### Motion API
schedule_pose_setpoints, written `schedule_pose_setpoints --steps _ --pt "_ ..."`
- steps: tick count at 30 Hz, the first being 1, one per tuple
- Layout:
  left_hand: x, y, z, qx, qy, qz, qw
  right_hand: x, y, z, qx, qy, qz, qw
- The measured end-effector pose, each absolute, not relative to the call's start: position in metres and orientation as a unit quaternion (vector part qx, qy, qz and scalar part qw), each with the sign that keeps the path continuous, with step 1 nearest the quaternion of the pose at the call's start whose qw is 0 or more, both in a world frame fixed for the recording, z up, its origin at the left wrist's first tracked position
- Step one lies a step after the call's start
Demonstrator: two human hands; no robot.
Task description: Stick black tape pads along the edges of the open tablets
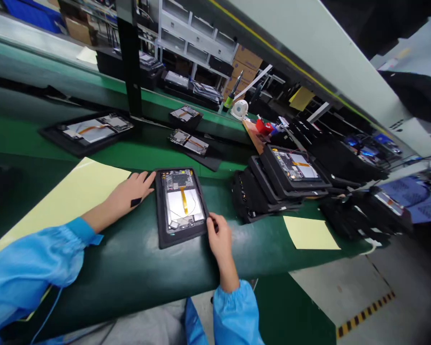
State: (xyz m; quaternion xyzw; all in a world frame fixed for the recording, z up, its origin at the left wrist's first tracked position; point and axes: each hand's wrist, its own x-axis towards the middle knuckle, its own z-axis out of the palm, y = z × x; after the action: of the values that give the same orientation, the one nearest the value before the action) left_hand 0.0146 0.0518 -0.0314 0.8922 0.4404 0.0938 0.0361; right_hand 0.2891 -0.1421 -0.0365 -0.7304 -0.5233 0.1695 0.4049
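Note:
An opened tablet [181, 205] lies back side up in a black tray on the green bench, its circuit board, silver battery and orange ribbon cable showing. My left hand [131, 194] rests flat beside the tray's left edge, fingertips touching its upper corner, with a small black piece on the back of the hand. My right hand [220, 235] touches the tray's lower right corner, fingers curled against its edge. Both arms wear blue sleeves.
A pale yellow sheet [72, 196] lies under my left arm; a smaller one [311, 232] sits to the right. A stack of trays with tablets [285, 179] stands right of the work spot. More opened tablets [89, 129] [188, 141] lie further back, near a black post [129, 57].

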Motion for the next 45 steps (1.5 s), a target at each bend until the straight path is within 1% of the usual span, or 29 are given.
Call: schedule_pose_setpoints --steps 3,6,9,13,15,17,22,24,27,29,31,34,37,45 --pt "0.020 0.024 -0.032 0.925 0.338 0.166 0.049 0.270 -0.170 -0.045 -0.726 -0.479 0.224 0.440" --pt "0.013 -0.013 -0.031 0.949 0.258 0.163 0.085 0.263 -0.176 -0.048 -0.734 -0.396 0.227 0.503" --pt "0.004 -0.032 -0.034 0.948 0.259 0.152 0.104 0.257 -0.172 -0.044 -0.716 -0.401 0.228 0.524" --pt "-0.004 -0.031 -0.038 0.956 0.244 0.121 0.110 0.238 -0.172 -0.028 -0.690 -0.446 0.216 0.528" --pt "-0.003 -0.030 -0.034 0.957 0.236 0.116 0.126 0.227 -0.171 -0.018 -0.682 -0.458 0.232 0.520" --pt "0.002 -0.034 -0.025 0.949 0.243 0.135 0.147 0.220 -0.166 -0.008 -0.671 -0.466 0.280 0.504" --pt "0.031 -0.052 0.000 0.939 0.225 0.197 0.169 0.222 -0.137 0.009 -0.591 -0.450 0.476 0.470" --pt "0.044 -0.052 0.001 0.937 0.208 0.224 0.166 0.232 -0.130 0.010 -0.577 -0.431 0.507 0.473" --pt "0.053 -0.044 -0.010 0.934 0.173 0.263 0.167 0.251 -0.133 0.007 -0.617 -0.389 0.447 0.517" --pt "0.051 -0.037 -0.023 0.948 0.107 0.259 0.151 0.262 -0.142 0.000 -0.651 -0.372 0.374 0.546" --pt "0.046 -0.030 -0.033 0.964 0.046 0.235 0.116 0.264 -0.151 -0.010 -0.673 -0.385 0.302 0.555" --pt "0.037 -0.022 -0.042 0.969 0.036 0.226 0.089 0.252 -0.159 -0.024 -0.690 -0.449 0.235 0.516" --pt "0.030 -0.016 -0.043 0.960 0.057 0.253 0.109 0.229 -0.156 -0.034 -0.702 -0.490 0.216 0.470" --pt "0.027 -0.017 -0.041 0.956 0.049 0.276 0.089 0.207 -0.152 -0.043 -0.736 -0.499 0.146 0.433"
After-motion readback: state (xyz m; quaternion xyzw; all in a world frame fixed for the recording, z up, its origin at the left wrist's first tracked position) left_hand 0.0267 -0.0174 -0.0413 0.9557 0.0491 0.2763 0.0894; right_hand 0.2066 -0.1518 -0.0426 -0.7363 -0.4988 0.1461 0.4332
